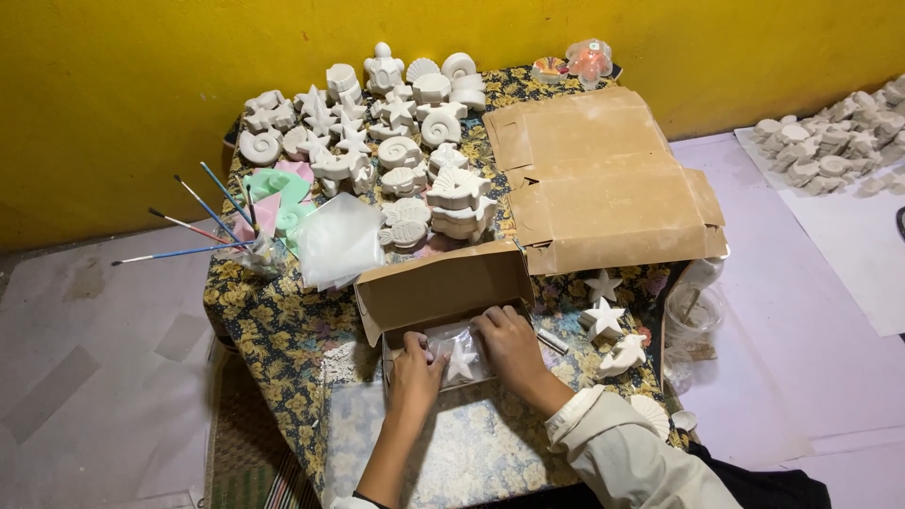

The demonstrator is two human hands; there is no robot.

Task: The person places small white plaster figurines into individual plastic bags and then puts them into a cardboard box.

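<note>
Cream long sleeve [622, 452], dark wristband [370, 497]

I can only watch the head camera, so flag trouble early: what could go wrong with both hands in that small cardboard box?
1. The white star figure sits in a clear plastic bag between the left hand and right hand; its thin points might chip if pressed.
2. The loose stars near the right sleeve could be knocked off the table edge.
3. The raised box flap hides part of the box.

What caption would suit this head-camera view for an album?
Both hands, left hand and right hand, press a bagged white star figure into a small cardboard box beside plaster shapes.
</note>
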